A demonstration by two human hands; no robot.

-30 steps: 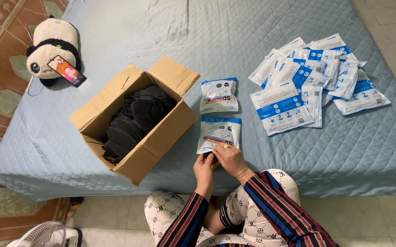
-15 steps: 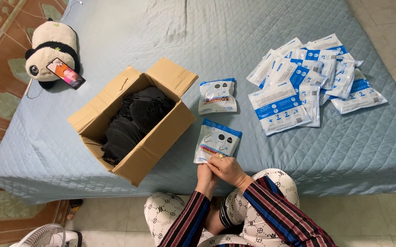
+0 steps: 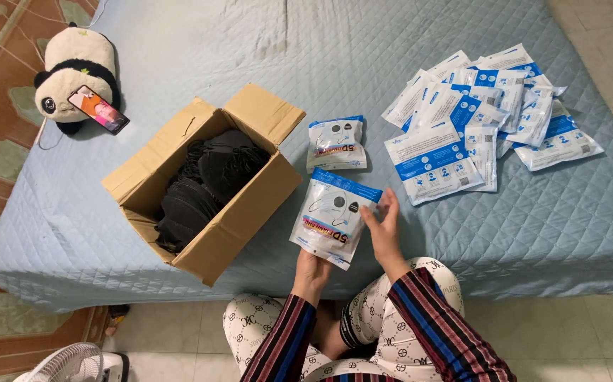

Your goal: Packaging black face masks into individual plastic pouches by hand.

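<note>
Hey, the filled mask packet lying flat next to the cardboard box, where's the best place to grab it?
Pinch the mask packet by its near bottom edge, coming from the person's side. It lies flat on the bed, and that edge faces the hands, clear of the cardboard box.

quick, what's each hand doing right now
Left hand: closed on the bottom edge of the mask packet, holding it up.
Right hand: open, fingers against the packet's right edge.
</note>
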